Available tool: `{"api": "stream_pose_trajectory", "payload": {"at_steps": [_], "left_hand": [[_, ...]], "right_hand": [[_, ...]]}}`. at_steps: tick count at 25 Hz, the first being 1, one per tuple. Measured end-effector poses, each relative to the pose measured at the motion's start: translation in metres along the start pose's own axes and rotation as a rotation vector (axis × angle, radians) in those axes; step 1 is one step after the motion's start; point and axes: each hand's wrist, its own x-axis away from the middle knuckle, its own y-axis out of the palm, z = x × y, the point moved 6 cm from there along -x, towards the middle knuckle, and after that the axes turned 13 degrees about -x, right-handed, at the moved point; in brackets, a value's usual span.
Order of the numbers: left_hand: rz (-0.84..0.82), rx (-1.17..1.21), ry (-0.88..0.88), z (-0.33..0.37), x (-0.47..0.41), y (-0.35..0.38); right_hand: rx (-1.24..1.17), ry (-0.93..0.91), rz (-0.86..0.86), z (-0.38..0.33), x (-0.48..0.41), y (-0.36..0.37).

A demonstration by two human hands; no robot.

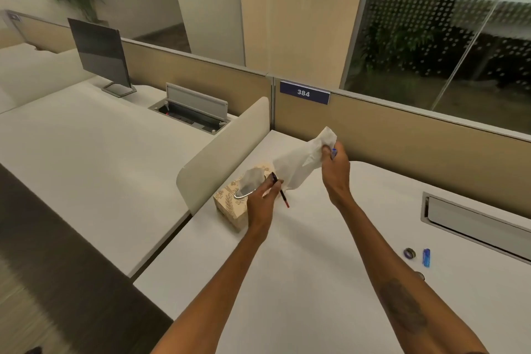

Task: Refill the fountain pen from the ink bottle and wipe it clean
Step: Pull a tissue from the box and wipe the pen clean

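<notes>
Your right hand [334,165] pinches a tissue [298,164] plus a blue part, left hand [261,198] clamps the pen [280,190]; steady the tissue box [230,204], wrap, wipe lightly.

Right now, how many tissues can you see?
2. One tissue hangs from the right hand, pulled free. Another tissue pokes out of the tissue box by the left hand. More are probably hidden inside.

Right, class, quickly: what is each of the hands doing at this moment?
Left hand: closed on a thin dark pen part, beside the tissue box.
Right hand: closed on a white tissue and a small blue item.
</notes>
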Motion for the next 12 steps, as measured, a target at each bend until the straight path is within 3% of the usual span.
{"api": "stream_pose_trajectory", "payload": {"at_steps": [7, 12], "left_hand": [[-0.287, -0.209, 0.263, 0.048, 0.034, 0.078], [-0.446, -0.205, 0.278, 0.063, 0.070, 0.137]], "right_hand": [[-0.073, 0.042, -0.060, -0.015, 0.016, -0.096], [-0.113, 0.065, -0.047, -0.027, 0.032, -0.172]]}}
